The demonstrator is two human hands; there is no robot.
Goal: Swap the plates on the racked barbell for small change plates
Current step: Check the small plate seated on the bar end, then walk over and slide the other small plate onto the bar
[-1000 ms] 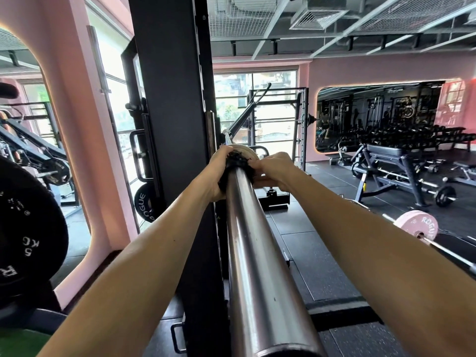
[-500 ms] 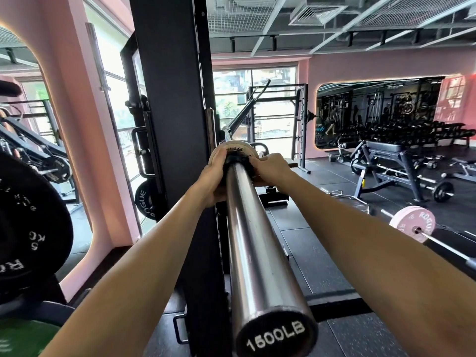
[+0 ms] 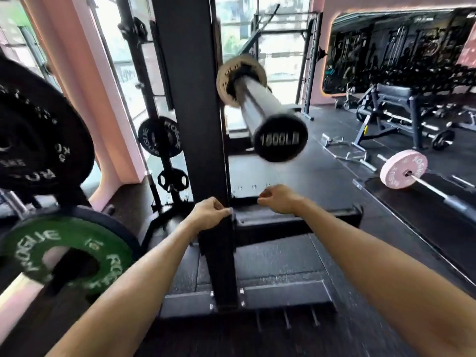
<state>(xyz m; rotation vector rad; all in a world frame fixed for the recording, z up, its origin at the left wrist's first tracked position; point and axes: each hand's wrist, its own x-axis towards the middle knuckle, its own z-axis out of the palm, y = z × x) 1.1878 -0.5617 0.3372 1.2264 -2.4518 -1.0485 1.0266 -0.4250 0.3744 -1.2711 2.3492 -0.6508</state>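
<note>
1. The bar (image 3: 260,104) sits racked above both hands, its long axis running away from the viewer, end cap nearest.
2. A small plate (image 3: 226,81) sits on the sleeve's far end beside the upright (image 3: 190,99).
3. Left hand (image 3: 210,215) and right hand (image 3: 279,199) hang low, loosely curled, holding nothing; the right is nearer the sleeve.

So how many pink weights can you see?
1. The pink plate sits on a barbell lying on the floor at the right. More could be hidden behind the dark rack post.
</note>
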